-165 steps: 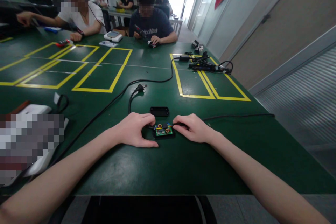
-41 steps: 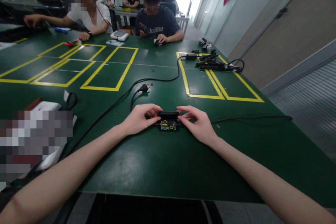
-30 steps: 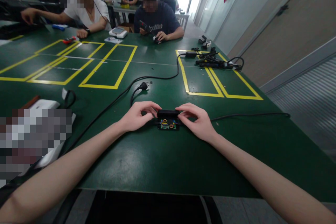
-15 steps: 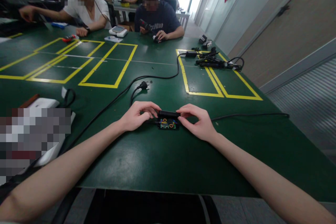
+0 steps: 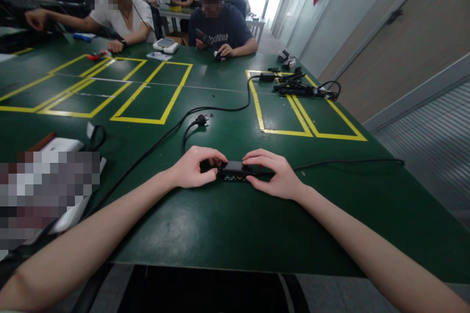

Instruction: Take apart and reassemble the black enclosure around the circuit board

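Note:
On the green table in front of me lies an opened power adapter, its circuit board (image 5: 230, 177) showing as a narrow strip along the near side. A black adapter cover (image 5: 235, 167) lies over most of the board, tilted up at its near edge. My left hand (image 5: 200, 167) grips the cover's left end between fingers and thumb. At the opposite end, my right hand (image 5: 271, 172) has its fingers on top of the cover and its thumb low by the near edge. A black cable (image 5: 348, 161) runs out to the right; a cord with a plug (image 5: 200, 120) lies beyond my left hand.
A long black cable (image 5: 161, 139) crosses the table to a bundle of adapters and cords (image 5: 299, 85). Yellow tape rectangles (image 5: 165, 121) mark the surface. A white device (image 5: 64, 145) lies at left. Across the table, a person (image 5: 223, 27) holds a tool and a small part.
The cover has tipped down from standing behind the board to lying over most of it. Both hands have moved slightly toward me with it.

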Available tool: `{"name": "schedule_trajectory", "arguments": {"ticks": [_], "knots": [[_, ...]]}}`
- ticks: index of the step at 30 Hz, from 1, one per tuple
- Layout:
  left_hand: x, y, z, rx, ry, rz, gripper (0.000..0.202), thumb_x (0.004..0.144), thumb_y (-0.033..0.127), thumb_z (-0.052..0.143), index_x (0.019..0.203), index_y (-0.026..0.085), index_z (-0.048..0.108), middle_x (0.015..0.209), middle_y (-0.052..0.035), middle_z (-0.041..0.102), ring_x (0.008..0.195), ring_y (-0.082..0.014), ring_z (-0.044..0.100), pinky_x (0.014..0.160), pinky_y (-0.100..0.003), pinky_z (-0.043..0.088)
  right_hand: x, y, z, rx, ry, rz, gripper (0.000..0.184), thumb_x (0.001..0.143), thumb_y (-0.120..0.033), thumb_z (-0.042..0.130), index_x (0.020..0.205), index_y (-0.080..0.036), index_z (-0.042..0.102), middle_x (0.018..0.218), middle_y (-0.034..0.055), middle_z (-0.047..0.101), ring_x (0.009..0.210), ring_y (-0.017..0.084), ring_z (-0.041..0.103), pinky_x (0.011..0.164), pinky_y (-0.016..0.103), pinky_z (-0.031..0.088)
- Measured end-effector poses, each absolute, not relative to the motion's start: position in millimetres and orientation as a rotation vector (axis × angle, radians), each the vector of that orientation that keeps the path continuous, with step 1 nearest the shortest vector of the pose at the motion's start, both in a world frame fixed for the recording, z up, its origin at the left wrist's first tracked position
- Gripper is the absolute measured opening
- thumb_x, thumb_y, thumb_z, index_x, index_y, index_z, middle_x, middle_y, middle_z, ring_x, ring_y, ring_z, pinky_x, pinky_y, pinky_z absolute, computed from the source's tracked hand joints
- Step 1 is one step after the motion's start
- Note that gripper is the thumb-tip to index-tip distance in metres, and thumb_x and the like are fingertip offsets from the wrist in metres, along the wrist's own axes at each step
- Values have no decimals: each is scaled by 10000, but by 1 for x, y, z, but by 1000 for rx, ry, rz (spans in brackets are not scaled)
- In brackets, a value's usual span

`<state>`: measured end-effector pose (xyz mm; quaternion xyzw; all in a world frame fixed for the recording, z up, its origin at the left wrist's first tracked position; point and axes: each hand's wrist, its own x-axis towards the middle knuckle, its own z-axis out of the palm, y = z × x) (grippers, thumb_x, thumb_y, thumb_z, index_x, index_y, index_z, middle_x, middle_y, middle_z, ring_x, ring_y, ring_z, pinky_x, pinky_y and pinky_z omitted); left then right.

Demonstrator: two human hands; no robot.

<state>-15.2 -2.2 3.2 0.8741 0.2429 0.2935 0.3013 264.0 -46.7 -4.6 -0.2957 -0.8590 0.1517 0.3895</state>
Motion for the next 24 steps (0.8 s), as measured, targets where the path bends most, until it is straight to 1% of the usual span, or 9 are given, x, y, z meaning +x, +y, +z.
{"name": "schedule_trajectory", "arguments": {"ticks": [2,5,8,10,18,24], "knots": [[-15,-3,3,2342,637,781,335,785,238,587,1060,155,758,928,-57,785,759,-166,714,764,-283,589,264,-45,-5,-756,-2221,416,259,903,-217,693,1161,-222,714,1126,113,770,1018,247,741,907,432,623],[-13,-4,3,2371,628,787,320,783,278,670,1070,161,748,920,-52,767,764,-167,697,776,-285,582,264,-44,-4,-738,-2257,427,267,907,-209,690,1173,-228,705,1104,103,787,987,245,741,890,443,618],[-12,-5,2,2408,628,780,397,791,380,780,1118,161,733,952,-59,757,791,-176,695,786,-290,577,264,-44,-3,-713,-2265,409,277,904,-201,693,1180,-220,698,1104,108,784,987,244,734,885,440,610],[-12,-4,0,2428,633,761,441,786,413,814,1142,167,724,969,-59,751,814,-180,696,787,-287,572,264,-44,-2,-701,-2274,402,281,905,-198,689,1185,-218,694,1106,111,779,991,244,727,888,440,604],[-10,-5,-2,2484,611,723,351,812,299,776,1141,194,711,1040,-56,762,940,-203,712,867,-301,565,265,-43,-4,-695,-2326,407,323,893,-196,684,1215,-204,664,1105,116,749,982,249,697,860,430,597],[-8,-7,0,2505,653,699,341,810,257,735,1144,202,705,1040,-51,763,942,-203,715,864,-300,568,267,-42,-5,-710,-2407,337,355,896,-234,720,1240,-199,641,1084,112,740,949,248,687,810,403,593]]}}
